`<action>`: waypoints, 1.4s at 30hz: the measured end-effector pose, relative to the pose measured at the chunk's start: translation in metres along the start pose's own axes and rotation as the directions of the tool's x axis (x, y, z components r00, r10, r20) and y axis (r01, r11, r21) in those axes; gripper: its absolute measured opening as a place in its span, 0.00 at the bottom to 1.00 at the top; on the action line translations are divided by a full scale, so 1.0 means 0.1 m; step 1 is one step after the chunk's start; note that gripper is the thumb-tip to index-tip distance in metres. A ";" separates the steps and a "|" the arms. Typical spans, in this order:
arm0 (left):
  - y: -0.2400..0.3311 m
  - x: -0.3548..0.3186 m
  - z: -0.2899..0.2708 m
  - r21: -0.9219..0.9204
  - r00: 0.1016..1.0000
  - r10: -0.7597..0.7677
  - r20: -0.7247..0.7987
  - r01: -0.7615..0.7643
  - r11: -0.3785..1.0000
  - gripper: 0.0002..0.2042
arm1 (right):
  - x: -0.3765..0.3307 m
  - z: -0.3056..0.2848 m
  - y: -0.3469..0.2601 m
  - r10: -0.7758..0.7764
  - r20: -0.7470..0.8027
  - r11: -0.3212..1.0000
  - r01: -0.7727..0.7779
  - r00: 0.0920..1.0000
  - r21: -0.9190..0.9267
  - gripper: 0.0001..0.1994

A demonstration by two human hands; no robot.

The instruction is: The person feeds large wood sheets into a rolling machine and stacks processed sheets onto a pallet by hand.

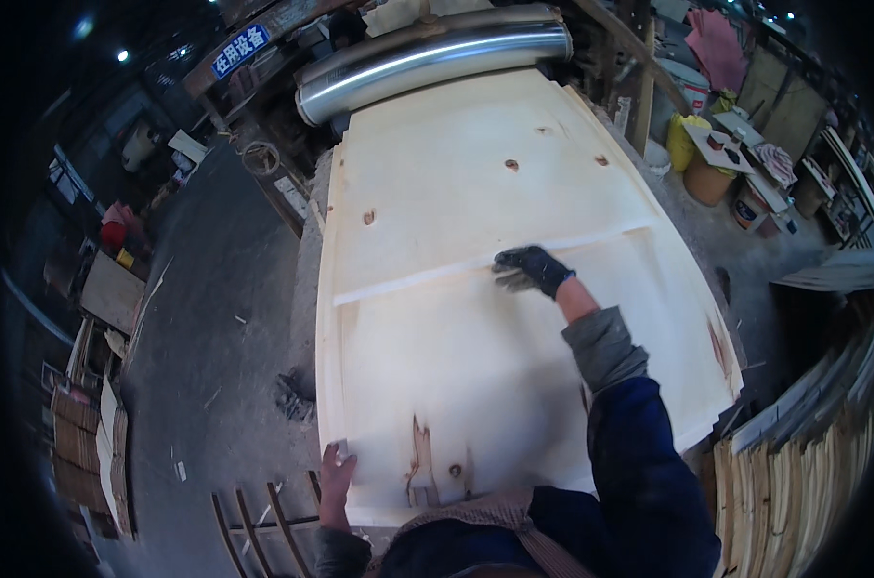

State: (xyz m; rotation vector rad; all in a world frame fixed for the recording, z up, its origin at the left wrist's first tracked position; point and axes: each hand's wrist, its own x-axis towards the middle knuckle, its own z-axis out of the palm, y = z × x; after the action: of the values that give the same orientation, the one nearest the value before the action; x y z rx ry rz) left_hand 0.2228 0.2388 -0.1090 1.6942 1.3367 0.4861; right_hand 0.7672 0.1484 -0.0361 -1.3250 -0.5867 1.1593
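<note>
A large pale wood veneer sheet [437, 366] with dark knots lies on top of a stack, stretching away from my body. My right hand [531, 270], in a dark glove, is over its middle beside a raised, whitish line [408, 283] crossing the sheet. The gloved fingers reach leftward, slightly apart, with nothing seen in them. At the near left edge of the sheet is my bare left hand [337, 474]. Its thumb and a finger are spread apart at the edge; the other fingers are partly hidden.
A shiny metal roller [437, 63] spans the far end of the stack. Upright bundles of veneer [803, 491] stand at the near right, and stacked boards [80, 448] at the left. A slatted wooden frame [268, 525] is at the near left. Buckets [708, 181] stand at the far right.
</note>
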 end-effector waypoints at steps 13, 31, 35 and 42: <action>-0.19 0.04 0.16 0.214 0.993 0.035 -0.117 -0.009 0.977 0.25 | -0.16 -3.11 -2.86 -0.958 -0.243 0.129 -0.532 0.150 -0.837 0.33; -0.03 0.12 0.20 0.129 0.978 0.105 -0.182 -0.082 0.988 0.19 | -1.35 -1.33 -1.84 -0.310 -0.281 0.938 0.245 0.908 -0.244 0.07; 0.25 -0.05 0.12 0.009 0.974 0.104 -0.199 -0.105 0.994 0.19 | -2.23 -0.28 -1.40 -0.222 -0.098 0.973 0.226 0.970 0.034 0.19; 0.06 0.14 0.01 -0.043 0.987 0.123 -0.103 -0.128 0.991 0.15 | -4.33 0.81 -0.24 -0.088 -0.425 0.995 0.059 0.901 -0.081 0.25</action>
State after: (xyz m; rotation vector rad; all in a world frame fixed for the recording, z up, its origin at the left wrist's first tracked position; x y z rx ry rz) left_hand 0.2320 0.2514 -0.1080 1.7398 1.2827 0.6794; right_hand 0.5427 -0.1981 0.1203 -1.5437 -0.3489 0.7549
